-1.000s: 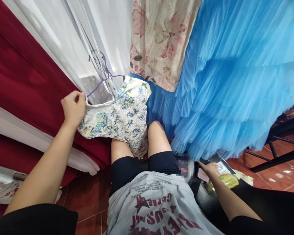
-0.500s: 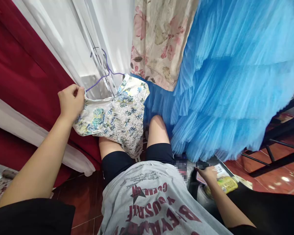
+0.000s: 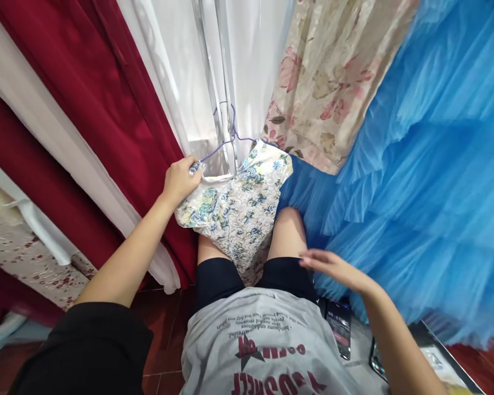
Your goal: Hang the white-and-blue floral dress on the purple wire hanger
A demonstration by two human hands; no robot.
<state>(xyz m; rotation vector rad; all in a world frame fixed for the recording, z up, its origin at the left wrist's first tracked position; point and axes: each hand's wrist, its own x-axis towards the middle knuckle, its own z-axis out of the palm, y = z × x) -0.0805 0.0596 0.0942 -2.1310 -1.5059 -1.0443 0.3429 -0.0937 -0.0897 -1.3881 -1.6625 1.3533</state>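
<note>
My left hand [image 3: 181, 180] is closed on the shoulder of a small floral dress [image 3: 234, 211] that hangs on a purple wire hanger [image 3: 226, 140]. The dress, white with blue and yellow flowers, droops over my knees. My right hand [image 3: 333, 269] hovers above my right thigh with its fingers stretched out and nothing in them. A phone [image 3: 340, 326] lies just below that hand, beside my hip.
A big blue tulle skirt [image 3: 415, 181] fills the right side. A beige floral garment [image 3: 333, 77] hangs behind it. White curtain [image 3: 181, 66] and red drapes [image 3: 78, 109] stand at the left. Red floor tiles [image 3: 164, 340] show below.
My right hand has left the phone at the lower right and moved up and left over my thigh. The view has swung so the dress and hanger sit nearer the middle.
</note>
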